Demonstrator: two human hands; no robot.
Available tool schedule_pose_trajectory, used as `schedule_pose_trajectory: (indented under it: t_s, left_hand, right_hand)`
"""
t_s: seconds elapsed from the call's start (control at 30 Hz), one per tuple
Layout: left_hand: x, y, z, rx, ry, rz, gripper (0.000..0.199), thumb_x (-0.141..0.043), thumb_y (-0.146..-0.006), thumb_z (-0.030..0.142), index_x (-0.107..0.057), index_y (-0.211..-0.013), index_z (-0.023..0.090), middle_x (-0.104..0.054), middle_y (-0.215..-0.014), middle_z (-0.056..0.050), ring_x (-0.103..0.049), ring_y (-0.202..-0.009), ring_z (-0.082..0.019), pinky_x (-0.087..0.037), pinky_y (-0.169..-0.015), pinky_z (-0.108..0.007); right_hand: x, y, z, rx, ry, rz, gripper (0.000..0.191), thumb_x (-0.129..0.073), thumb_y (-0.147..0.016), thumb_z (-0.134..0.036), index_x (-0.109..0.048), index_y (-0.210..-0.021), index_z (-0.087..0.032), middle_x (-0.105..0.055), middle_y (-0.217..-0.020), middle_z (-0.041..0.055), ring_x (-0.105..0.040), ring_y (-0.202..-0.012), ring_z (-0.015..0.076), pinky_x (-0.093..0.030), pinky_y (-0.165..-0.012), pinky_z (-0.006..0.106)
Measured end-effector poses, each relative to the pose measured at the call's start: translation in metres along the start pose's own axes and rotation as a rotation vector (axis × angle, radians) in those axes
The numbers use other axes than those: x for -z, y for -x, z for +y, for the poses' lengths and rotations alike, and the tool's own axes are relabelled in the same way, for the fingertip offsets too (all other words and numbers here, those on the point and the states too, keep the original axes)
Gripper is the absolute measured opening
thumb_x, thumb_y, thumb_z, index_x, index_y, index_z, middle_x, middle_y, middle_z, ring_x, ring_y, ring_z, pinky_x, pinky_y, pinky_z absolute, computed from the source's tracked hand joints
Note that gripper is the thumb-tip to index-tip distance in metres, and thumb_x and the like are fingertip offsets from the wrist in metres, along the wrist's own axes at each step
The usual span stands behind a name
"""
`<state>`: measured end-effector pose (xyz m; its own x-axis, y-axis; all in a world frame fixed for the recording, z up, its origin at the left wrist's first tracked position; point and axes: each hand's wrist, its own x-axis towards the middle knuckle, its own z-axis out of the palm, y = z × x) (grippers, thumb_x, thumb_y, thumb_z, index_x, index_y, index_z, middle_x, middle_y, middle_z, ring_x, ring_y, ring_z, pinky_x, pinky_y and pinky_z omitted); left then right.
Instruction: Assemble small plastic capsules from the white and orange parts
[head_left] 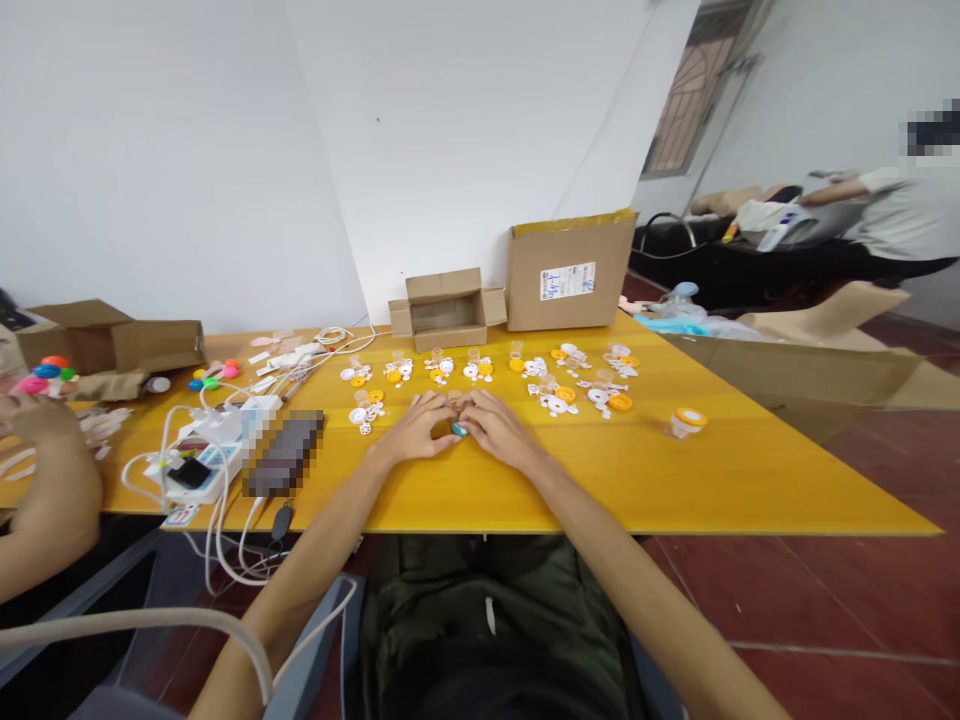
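My left hand (pixel 417 430) and my right hand (pixel 496 430) meet over the middle of the table, fingers bent inward. Between them shows a small teal round piece (pixel 459 428), held by the fingertips of both. My fingers hide most of it, so its exact kind is unclear. Just beyond my fingers lie groups of small parts: white gear-like discs (pixel 365 412), orange ring lids (pixel 485 369) and clear little cups (pixel 517 349). Off to the right stands a clear jar with an orange-and-white lid (pixel 688 421).
A power strip (pixel 217 460) with white cables and a dark phone-like slab (pixel 285 455) lie left. An open small carton (pixel 448 318) and a big closed carton (pixel 570 272) stand against the wall. Another person's arm (pixel 56 470) is at far left, beside coloured balls (pixel 54 375).
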<state>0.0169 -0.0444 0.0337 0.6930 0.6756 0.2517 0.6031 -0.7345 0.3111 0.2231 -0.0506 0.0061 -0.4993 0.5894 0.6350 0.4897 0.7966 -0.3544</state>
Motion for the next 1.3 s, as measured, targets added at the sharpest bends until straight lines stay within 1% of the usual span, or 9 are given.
schedule_pose_trajectory:
  t_s: [0.13,0.4,0.47,0.57,0.7,0.87,1.1,1.2,1.3]
  left_hand:
    - [-0.0004,0.0005,-0.0004,0.028,0.007,0.010,0.024,-0.062,-0.092,0.042,-0.066,-0.110,0.026,-0.063,-0.110,-0.007,-0.051,-0.106,-0.028,-0.040,-0.100,-0.047]
    - [-0.0006,0.0021,-0.0008,0.053,0.017,0.029,0.019,-0.063,-0.091,0.041,-0.062,-0.098,0.024,-0.063,-0.105,-0.006,-0.053,-0.104,-0.028,-0.042,-0.099,-0.046]
    - [-0.0010,0.0021,-0.0007,0.054,0.021,0.031,0.020,-0.063,-0.091,0.042,-0.062,-0.101,0.024,-0.063,-0.105,-0.006,-0.053,-0.104,-0.028,-0.042,-0.099,-0.047]
    - [-0.0012,0.0014,-0.0002,0.052,0.022,0.035,0.026,-0.063,-0.091,0.043,-0.063,-0.109,0.025,-0.063,-0.109,-0.007,-0.052,-0.106,-0.029,-0.042,-0.099,-0.047]
    - [-0.0006,0.0002,-0.0002,0.022,0.011,0.008,0.029,-0.062,-0.093,0.042,-0.066,-0.116,0.026,-0.062,-0.114,-0.009,-0.052,-0.108,-0.029,-0.042,-0.100,-0.048]
    - [-0.0006,-0.0003,-0.0010,0.007,0.002,0.000,0.023,-0.062,-0.093,0.038,-0.068,-0.110,0.023,-0.062,-0.114,-0.009,-0.052,-0.109,-0.028,-0.042,-0.100,-0.047]
    - [-0.0012,-0.0004,-0.0003,0.037,0.024,0.032,0.018,-0.064,-0.091,0.038,-0.063,-0.099,0.022,-0.062,-0.109,-0.008,-0.053,-0.107,-0.028,-0.042,-0.100,-0.046]
    - [-0.0013,0.0004,-0.0004,0.050,0.030,0.033,0.018,-0.063,-0.091,0.039,-0.062,-0.099,0.023,-0.062,-0.108,-0.007,-0.053,-0.106,-0.028,-0.042,-0.099,-0.046]
    - [-0.0019,0.0012,-0.0011,0.052,0.025,0.037,0.019,-0.063,-0.091,0.040,-0.063,-0.103,0.024,-0.062,-0.108,-0.007,-0.053,-0.105,-0.028,-0.042,-0.100,-0.047]
  right_hand:
    - [0.0002,0.0001,0.0000,-0.001,-0.007,0.003,0.020,-0.056,-0.092,-0.008,-0.065,-0.085,-0.024,-0.064,-0.108,0.0079,-0.060,-0.101,0.0243,-0.051,-0.088,0.041]
    - [0.0004,0.0001,0.0005,-0.003,-0.015,-0.002,0.021,-0.054,-0.092,-0.008,-0.065,-0.084,-0.025,-0.065,-0.110,0.0079,-0.060,-0.102,0.0245,-0.051,-0.088,0.040]
    - [0.0007,0.0000,0.0001,-0.002,-0.016,-0.001,0.021,-0.054,-0.092,-0.009,-0.065,-0.085,-0.025,-0.065,-0.110,0.0081,-0.060,-0.102,0.0247,-0.052,-0.089,0.041]
    - [0.0015,0.0000,-0.0011,0.000,-0.017,0.001,0.020,-0.053,-0.093,-0.009,-0.065,-0.086,-0.025,-0.065,-0.107,0.0080,-0.060,-0.100,0.0246,-0.052,-0.088,0.041]
    - [0.0015,0.0004,-0.0019,0.001,-0.014,0.006,0.020,-0.053,-0.094,-0.010,-0.064,-0.086,-0.025,-0.065,-0.107,0.0082,-0.060,-0.100,0.0243,-0.052,-0.088,0.041]
    - [-0.0005,0.0004,-0.0003,0.004,-0.005,0.013,0.019,-0.054,-0.094,-0.009,-0.064,-0.088,-0.024,-0.065,-0.109,0.0083,-0.060,-0.101,0.0242,-0.051,-0.089,0.041]
    - [0.0000,0.0009,0.0003,0.041,-0.001,0.021,0.020,-0.053,-0.094,-0.008,-0.064,-0.088,-0.024,-0.065,-0.109,0.0087,-0.060,-0.102,0.0244,-0.052,-0.089,0.040]
    - [0.0008,0.0008,-0.0003,0.041,-0.001,0.021,0.020,-0.053,-0.094,-0.008,-0.064,-0.087,-0.024,-0.065,-0.109,0.0087,-0.060,-0.101,0.0245,-0.052,-0.089,0.040]
    - [0.0010,0.0006,-0.0004,0.039,-0.006,0.024,0.020,-0.054,-0.093,-0.008,-0.064,-0.087,-0.024,-0.065,-0.109,0.0086,-0.060,-0.101,0.0244,-0.052,-0.088,0.040]
